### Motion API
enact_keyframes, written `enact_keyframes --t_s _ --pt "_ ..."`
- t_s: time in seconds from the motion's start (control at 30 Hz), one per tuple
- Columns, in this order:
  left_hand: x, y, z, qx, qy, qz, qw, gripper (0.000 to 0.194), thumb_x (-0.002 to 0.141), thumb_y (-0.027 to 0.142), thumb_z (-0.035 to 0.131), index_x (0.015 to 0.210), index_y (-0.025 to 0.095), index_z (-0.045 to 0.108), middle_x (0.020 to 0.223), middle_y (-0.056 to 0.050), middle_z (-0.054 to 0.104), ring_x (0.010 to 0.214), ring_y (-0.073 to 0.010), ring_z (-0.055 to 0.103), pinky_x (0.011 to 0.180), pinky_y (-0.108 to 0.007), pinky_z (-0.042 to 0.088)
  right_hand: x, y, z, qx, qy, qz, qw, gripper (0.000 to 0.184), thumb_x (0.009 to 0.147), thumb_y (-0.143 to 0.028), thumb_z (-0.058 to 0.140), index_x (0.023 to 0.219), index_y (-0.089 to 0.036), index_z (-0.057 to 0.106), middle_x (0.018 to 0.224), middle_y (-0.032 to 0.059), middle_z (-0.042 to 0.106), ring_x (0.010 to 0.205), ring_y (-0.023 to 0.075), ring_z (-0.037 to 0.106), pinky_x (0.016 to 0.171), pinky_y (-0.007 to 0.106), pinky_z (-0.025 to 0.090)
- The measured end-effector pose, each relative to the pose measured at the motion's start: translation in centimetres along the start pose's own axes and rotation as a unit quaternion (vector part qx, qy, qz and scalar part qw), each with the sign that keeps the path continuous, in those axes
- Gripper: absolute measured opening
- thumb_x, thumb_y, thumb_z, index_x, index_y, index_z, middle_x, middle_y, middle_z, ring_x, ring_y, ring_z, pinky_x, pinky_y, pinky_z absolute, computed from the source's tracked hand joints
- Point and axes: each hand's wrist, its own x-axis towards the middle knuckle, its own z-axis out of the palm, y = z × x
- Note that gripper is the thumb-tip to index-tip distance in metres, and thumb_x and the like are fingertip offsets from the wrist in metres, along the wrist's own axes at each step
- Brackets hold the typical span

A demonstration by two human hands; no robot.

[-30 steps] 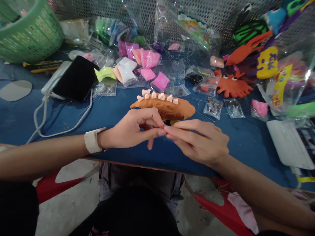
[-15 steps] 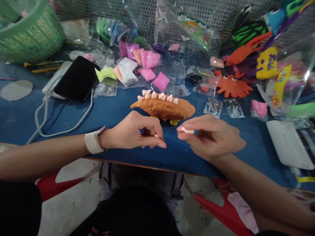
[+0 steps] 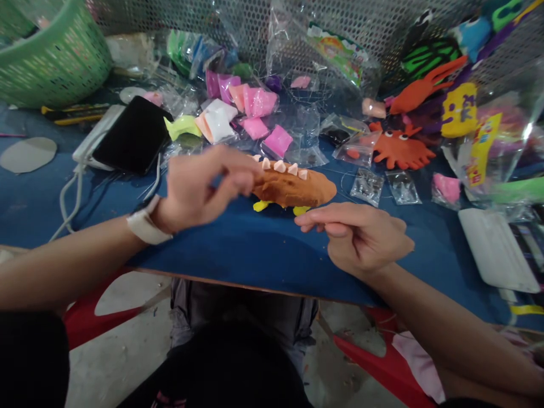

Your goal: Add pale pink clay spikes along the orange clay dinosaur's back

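Observation:
An orange-brown clay creature (image 3: 293, 187) with a row of pale spikes on its back and yellow feet stands on the blue table (image 3: 238, 249). My left hand (image 3: 204, 187), blurred by motion, is raised in front of the creature's left end, its fingers pinched together on something I cannot make out. A pale band sits on that wrist. My right hand (image 3: 357, 235) rests low just in front of the creature's right end, fingers curled and thumb pressed to forefinger; what they hold is hidden.
Bags of coloured clay (image 3: 255, 107) lie behind the creature. A black phone (image 3: 131, 136) with a white cable sits at the left, a green basket (image 3: 51, 56) at the back left. An orange crab figure (image 3: 399, 147) and other clay toys lie at the right.
My hands have parted. The left hand rose from in front of the creature to its left end. The right hand stayed low, and the pale clay bit seen between its fingertips no longer shows.

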Motion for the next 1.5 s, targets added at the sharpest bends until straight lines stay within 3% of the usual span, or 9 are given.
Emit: enact_keyframes --t_s 0.07,0.1,0.2,0.37,0.53,0.67,1.1,1.33,1.5 --pt "1.3 -1.6 -1.0 0.075 0.103 -0.020 0.992 0.038 0.117 0.048 0.057 0.103 0.019 0.076 0.086 0.005 0.070 0.073 -0.0026 0.054 0.069 -0.026 0.044 0.2 0.0 0.1 -0.006 0.014 -0.030 0.999 0.010 0.106 -0.030 0.077 0.113 -0.029 0.083 0.085 -0.0037 0.088 0.066 0.0158 0.084 0.058 0.025 0.069" --pt "1.9 -2.5 -1.3 0.103 0.107 -0.038 0.988 0.039 0.118 0.048 0.055 0.099 0.019 0.076 0.085 0.005 0.066 0.075 -0.0040 0.051 0.071 -0.028 0.045 0.2 0.1 0.2 -0.006 0.024 -0.047 0.999 0.009 0.104 -0.031 0.080 0.112 -0.030 0.084 0.084 -0.0040 0.088 0.064 0.0161 0.083 0.056 0.025 0.068" --pt "2.9 -5.3 -1.6 0.140 0.012 -0.058 0.988 0.038 0.119 0.048 0.051 0.112 0.027 0.082 0.087 -0.001 0.063 0.087 -0.0127 0.058 0.078 -0.032 0.051 0.3 0.5 0.4 0.002 0.039 -0.082 0.996 0.011 0.100 -0.032 0.084 0.111 -0.030 0.084 0.083 -0.0037 0.088 0.059 0.0160 0.081 0.051 0.025 0.066" --pt "2.5 -8.0 -1.0 0.154 -0.163 -0.024 0.974 0.039 0.116 0.035 0.048 0.138 0.019 0.076 0.111 -0.011 0.077 0.105 -0.0231 0.073 0.091 -0.037 0.055 0.0 1.1 0.5 0.007 0.043 -0.096 0.994 0.016 0.100 -0.029 0.084 0.116 -0.029 0.083 0.088 -0.0021 0.089 0.062 0.0171 0.083 0.053 0.027 0.067" --pt "2.4 -8.2 -1.0 0.157 -0.180 -0.038 0.970 0.028 0.109 0.034 0.063 0.126 0.019 0.079 0.107 -0.008 0.081 0.095 -0.0198 0.073 0.088 -0.033 0.053 -0.1 1.1 0.6 0.003 0.035 -0.099 0.995 0.015 0.101 -0.030 0.083 0.116 -0.031 0.083 0.088 -0.0032 0.089 0.062 0.0175 0.083 0.050 0.027 0.067" --pt "2.3 -9.0 -0.5 0.141 -0.182 -0.007 0.973 0.029 0.111 0.038 0.062 0.110 0.021 0.086 0.108 -0.009 0.081 0.101 -0.0214 0.073 0.090 -0.033 0.054 -0.1 1.1 0.6 0.010 0.032 -0.094 0.995 0.016 0.101 -0.030 0.083 0.117 -0.032 0.083 0.088 -0.0038 0.089 0.064 0.0170 0.084 0.055 0.027 0.069" --pt "1.5 -9.1 0.2 0.218 -0.232 0.023 0.948 0.047 0.100 0.013 0.054 0.137 0.023 0.081 0.113 -0.011 0.073 0.103 -0.0227 0.068 0.083 -0.033 0.053 0.0 1.1 0.8 0.035 0.016 -0.102 0.994 0.017 0.102 -0.026 0.081 0.119 -0.025 0.082 0.089 0.0000 0.089 0.069 0.0167 0.085 0.062 0.026 0.071" --pt "1.6 -9.8 0.6 0.204 -0.217 0.002 0.954 0.035 0.106 0.022 0.056 0.132 0.019 0.079 0.114 -0.012 0.072 0.105 -0.0248 0.069 0.088 -0.036 0.055 0.2 0.9 0.8 0.041 0.021 -0.111 0.993 0.019 0.100 -0.021 0.083 0.119 -0.020 0.082 0.087 0.0019 0.088 0.069 0.0164 0.085 0.065 0.024 0.071" --pt "2.4 -8.7 -1.1 0.180 -0.218 -0.014 0.959 0.029 0.112 0.034 0.055 0.127 0.019 0.074 0.127 -0.013 0.071 0.104 -0.0239 0.070 0.091 -0.038 0.057 0.3 0.9 0.7 0.051 0.021 -0.116 0.992 0.015 0.100 -0.020 0.082 0.116 -0.017 0.082 0.086 0.0040 0.088 0.070 0.0168 0.085 0.066 0.023 0.071"
